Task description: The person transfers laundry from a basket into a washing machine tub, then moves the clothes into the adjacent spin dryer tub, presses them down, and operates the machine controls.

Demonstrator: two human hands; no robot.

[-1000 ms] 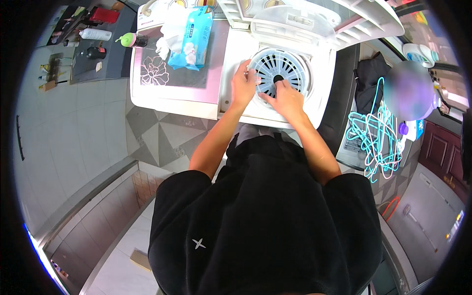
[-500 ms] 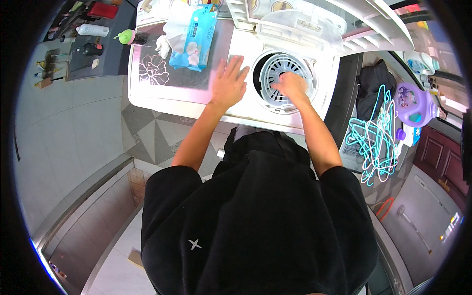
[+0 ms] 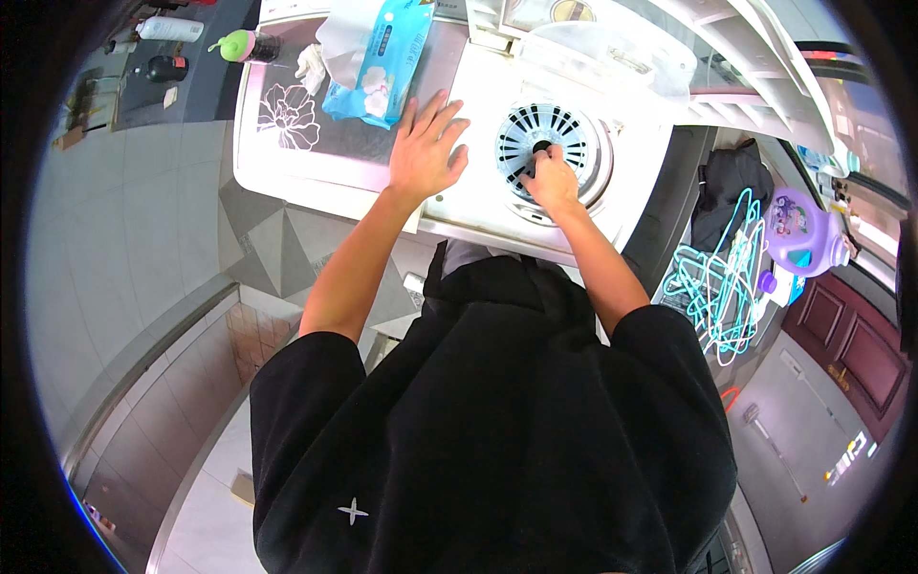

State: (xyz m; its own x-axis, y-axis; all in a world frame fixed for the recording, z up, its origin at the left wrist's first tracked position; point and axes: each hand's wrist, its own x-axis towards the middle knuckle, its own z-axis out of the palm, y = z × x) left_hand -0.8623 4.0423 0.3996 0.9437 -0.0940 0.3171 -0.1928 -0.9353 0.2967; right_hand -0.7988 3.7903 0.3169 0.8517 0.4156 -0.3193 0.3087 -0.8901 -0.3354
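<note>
My right hand (image 3: 555,180) pinches the dark middle of a round, pale, slotted spin-tub cover (image 3: 516,129). That cover sits over the left part of the round spin-tub opening (image 3: 604,158) in a white twin-tub washing machine (image 3: 469,206). Flat on the machine's top, to the left of the opening, lies my left hand (image 3: 424,158) with its fingers spread. Just beyond its fingertips is a blue pack of wipes (image 3: 387,72), beside a crumpled white tissue (image 3: 311,69). The clear inner lid (image 3: 612,62) stands raised behind the opening.
A green-capped bottle (image 3: 244,46) stands on the machine's left end. The outer white lid (image 3: 755,67) is up at the back right. To the right are turquoise and white hangers (image 3: 712,287), a black bag (image 3: 734,187) and a purple jug (image 3: 798,230).
My right hand has brought the slotted cover up and to the left, out of the tub opening. My left hand stays spread on the machine's top. The view has shifted slightly.
</note>
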